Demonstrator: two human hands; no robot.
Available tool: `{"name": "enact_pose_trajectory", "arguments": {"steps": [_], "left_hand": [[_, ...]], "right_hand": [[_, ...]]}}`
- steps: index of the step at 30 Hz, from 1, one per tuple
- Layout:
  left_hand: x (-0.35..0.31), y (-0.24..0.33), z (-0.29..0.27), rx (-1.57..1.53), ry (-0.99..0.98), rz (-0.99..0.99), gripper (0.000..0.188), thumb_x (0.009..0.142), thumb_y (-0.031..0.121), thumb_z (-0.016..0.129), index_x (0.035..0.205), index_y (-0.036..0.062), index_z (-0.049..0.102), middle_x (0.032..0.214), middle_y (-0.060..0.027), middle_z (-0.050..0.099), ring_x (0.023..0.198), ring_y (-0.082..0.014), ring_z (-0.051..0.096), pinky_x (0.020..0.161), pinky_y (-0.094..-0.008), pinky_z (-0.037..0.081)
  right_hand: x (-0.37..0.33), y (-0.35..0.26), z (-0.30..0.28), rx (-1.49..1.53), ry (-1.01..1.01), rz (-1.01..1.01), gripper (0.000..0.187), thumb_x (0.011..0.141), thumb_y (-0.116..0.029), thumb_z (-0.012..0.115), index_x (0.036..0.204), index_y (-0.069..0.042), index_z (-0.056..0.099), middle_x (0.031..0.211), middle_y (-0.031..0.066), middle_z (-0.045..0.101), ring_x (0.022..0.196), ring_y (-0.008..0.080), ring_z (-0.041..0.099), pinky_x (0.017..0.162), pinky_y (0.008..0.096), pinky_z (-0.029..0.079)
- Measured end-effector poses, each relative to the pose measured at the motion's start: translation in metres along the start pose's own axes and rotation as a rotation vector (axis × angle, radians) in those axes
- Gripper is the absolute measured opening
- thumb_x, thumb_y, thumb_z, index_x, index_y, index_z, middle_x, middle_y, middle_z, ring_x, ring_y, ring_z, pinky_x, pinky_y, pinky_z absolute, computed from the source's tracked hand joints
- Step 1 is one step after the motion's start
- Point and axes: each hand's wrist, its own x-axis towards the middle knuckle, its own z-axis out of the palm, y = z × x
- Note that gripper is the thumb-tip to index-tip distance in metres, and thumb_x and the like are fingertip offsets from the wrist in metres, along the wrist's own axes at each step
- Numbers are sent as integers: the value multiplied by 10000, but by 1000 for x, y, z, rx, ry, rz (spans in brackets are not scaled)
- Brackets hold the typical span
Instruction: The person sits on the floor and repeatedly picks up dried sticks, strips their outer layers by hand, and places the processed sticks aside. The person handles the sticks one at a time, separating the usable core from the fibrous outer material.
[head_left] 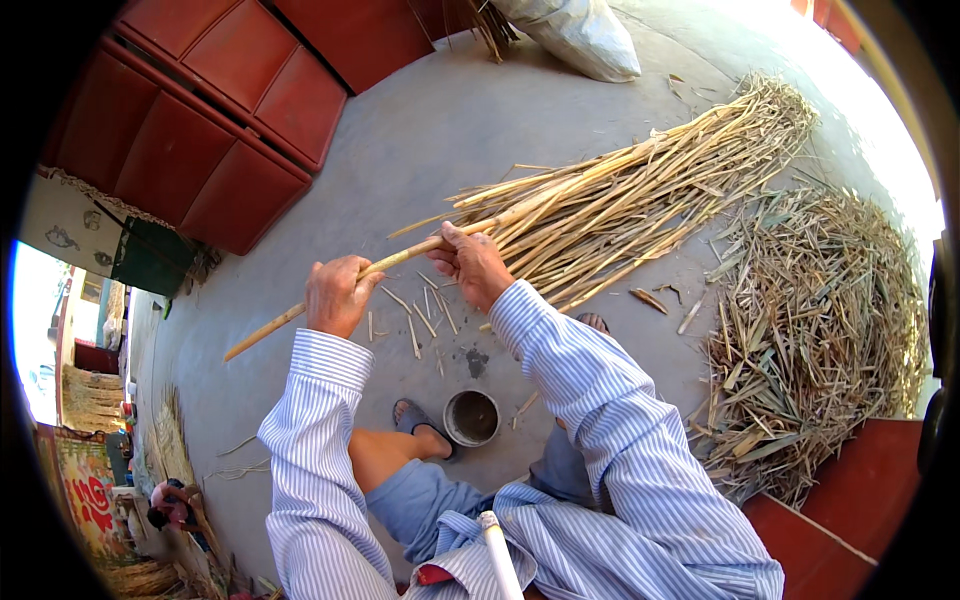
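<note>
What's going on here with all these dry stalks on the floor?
A person in a striped shirt sits on a concrete floor and holds one long pale stalk in both hands: the left hand grips it nearer its lower end, the right hand further up. Its far end runs into a bundle of stalks lying ahead. A heap of stripped husks lies to the right, and a small round pot stands between the feet.

Stalk [330, 293]: long, pale yellow, stripped bare, slanting from near left up to far right, gripped by both hands above the floor.
Bundle [640, 190]: matching dry stalks, fanned out far right.
</note>
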Motion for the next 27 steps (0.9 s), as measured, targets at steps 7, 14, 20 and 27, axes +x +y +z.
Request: {"name": "enact_pose_trajectory", "arguments": {"steps": [7,14,20,27], "left_hand": [[-15,-17,-17,-35,217,46,238,720,178,826,821,74,638,756,-52,652,668,-244,586,667,-368,411],[-26,-18,-25,-49,218,24,235,723,144,824,820,67,624,778,-70,643,713,-270,566,681,-390,431],[-31,-17,-33,-5,298,111,254,693,155,845,796,59,633,710,-68,636,634,-238,580,635,-365,438],[-30,-73,-36,-622,-251,-485,200,798,126,785,768,18,619,681,-44,637,555,-100,548,520,-263,467]], "right_hand": [[3,-27,-23,9,138,-8,249,983,-334,582,1001,-86,566,871,51,674,738,131,676,538,222,482],[-6,-34,-33,139,173,70,262,956,-331,629,1000,-77,587,874,78,675,748,169,675,555,242,514],[0,-54,-51,12,175,-151,216,965,-261,622,931,-48,616,841,69,680,714,147,649,592,229,539],[-8,-45,-26,63,-35,-218,179,1007,-209,535,1031,-40,589,1017,103,696,850,168,684,756,269,587]]}}
